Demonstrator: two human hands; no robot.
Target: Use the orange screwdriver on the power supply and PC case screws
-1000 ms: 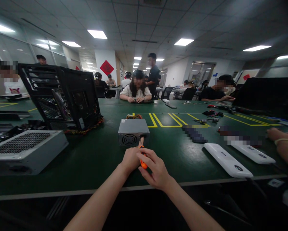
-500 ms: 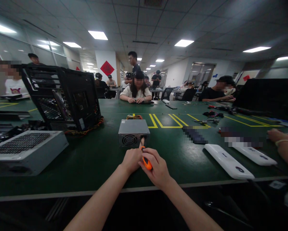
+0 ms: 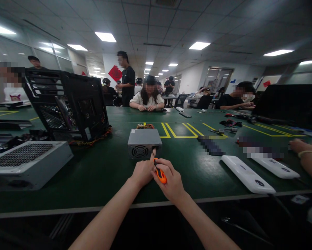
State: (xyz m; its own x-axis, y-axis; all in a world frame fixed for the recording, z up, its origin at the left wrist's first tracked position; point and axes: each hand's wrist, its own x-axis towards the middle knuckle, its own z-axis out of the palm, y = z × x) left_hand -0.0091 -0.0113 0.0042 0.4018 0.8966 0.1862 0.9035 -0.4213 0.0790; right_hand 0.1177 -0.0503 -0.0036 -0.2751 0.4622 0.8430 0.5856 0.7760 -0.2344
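A grey metal computer power supply [image 3: 143, 138] sits upright on the green table in front of me, its round fan grille and power socket facing me. My right hand [image 3: 169, 178] is closed round the orange and black handle of a screwdriver [image 3: 161, 175]. The tool points forward at the face near the socket; its tip is too small to make out. Against the lower front of the power supply, my left hand [image 3: 143, 172] lies with its index finger stretched toward the socket, beside the screwdriver's shaft. Its other fingers are mostly hidden.
Left stand a larger power supply [image 3: 33, 165] and an open black computer case [image 3: 70, 104]. To the right lie white power banks [image 3: 247, 173], a dark blurred phone-like object [image 3: 210, 145] and loose cables [image 3: 231, 123]. A co-worker's hand [image 3: 305, 147] is at the right edge.
My right hand has tilted the screwdriver handle slightly, its back end swinging right. The left hand is nearly still. A standing person in the background has moved left.
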